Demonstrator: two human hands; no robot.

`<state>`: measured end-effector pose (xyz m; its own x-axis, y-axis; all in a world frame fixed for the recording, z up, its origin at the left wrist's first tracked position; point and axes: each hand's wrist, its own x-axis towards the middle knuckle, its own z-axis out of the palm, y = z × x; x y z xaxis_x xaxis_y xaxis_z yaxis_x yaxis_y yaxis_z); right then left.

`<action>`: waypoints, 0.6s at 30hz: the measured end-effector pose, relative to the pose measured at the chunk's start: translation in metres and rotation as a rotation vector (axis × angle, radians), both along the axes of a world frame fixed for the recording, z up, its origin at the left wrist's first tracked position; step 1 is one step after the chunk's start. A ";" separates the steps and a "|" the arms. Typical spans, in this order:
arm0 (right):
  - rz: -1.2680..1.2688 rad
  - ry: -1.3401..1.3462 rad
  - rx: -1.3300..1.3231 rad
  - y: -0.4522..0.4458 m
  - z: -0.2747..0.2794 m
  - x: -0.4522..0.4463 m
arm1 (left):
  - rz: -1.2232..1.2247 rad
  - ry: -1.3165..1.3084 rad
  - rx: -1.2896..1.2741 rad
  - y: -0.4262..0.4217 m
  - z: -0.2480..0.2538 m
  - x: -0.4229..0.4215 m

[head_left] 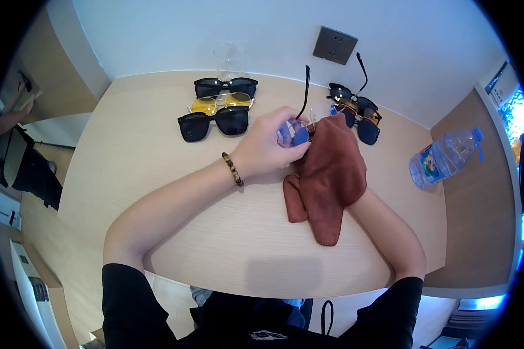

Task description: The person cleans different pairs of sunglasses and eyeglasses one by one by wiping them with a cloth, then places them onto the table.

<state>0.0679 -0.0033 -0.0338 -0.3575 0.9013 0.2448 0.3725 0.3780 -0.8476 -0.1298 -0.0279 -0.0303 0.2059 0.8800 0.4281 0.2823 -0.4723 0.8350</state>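
Observation:
My left hand, with a beaded bracelet on its wrist, grips a pair of glasses by a lens, its fingers closed. One dark temple of the glasses points up. A reddish-brown cloth drapes over my right hand and hides its fingers. The cloth touches the glasses' right side, and its lower end hangs toward the table's front. Beside my left hand lie black sunglasses, yellow-lensed glasses and another dark pair. Several more dark glasses lie beyond the cloth on the right.
A plastic bottle with a blue cap leans at the right of the wooden table. Behind the left row stands a clear cup. A socket is on the wall. Part of another person's arm shows at far left.

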 end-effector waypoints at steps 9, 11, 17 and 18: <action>0.533 0.920 -0.406 0.028 -0.034 0.003 | -0.135 0.049 0.068 -0.001 0.001 -0.004; 0.452 0.562 -0.174 0.019 -0.022 0.013 | -0.151 0.058 0.008 -0.001 0.000 -0.004; 0.462 0.703 -0.352 0.016 -0.013 0.011 | -0.124 0.113 0.127 -0.001 -0.003 -0.002; 0.560 0.908 -0.525 0.019 -0.014 0.009 | -0.124 0.105 0.144 0.001 -0.006 -0.002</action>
<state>0.0773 0.0156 -0.0480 -0.6200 0.7404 0.2597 -0.5510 -0.1752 -0.8159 -0.1320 -0.0274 -0.0365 0.3588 0.7766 0.5178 0.2962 -0.6208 0.7258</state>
